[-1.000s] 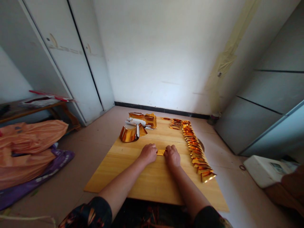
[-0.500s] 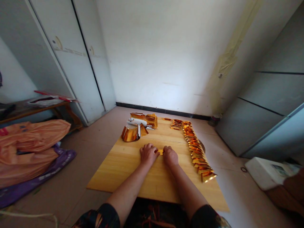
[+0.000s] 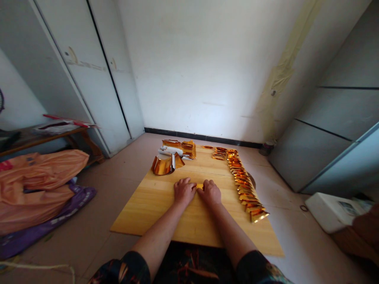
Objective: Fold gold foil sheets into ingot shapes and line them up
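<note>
Between my two hands, a small piece of gold foil paper [image 3: 199, 186] lies low over the board, mostly covered by fingers. My left hand [image 3: 184, 191] pinches its left end. At the right end, my right hand [image 3: 211, 192] is closed on the same paper, thumb near the left thumb. To the right runs a long overlapping row of folded gold foil pieces [image 3: 244, 183]. Sheets of gold foil paper [image 3: 162, 165], some curled and some showing white backs, sit at the board's far left. A shorter group of folded pieces [image 3: 219, 153] is at the far edge.
Everything rests on a wooden board [image 3: 142, 213] in front of me. Orange and purple bags [image 3: 44, 189] lie on the floor at left, below a wooden bench [image 3: 74, 132]. A white box [image 3: 325, 213] stands at right. Cabinets flank the white wall [image 3: 195, 79].
My right thumb has shifted down and left along the foil paper, close to the left thumb. Both hands stay in nearly the same place; the view has tilted slightly.
</note>
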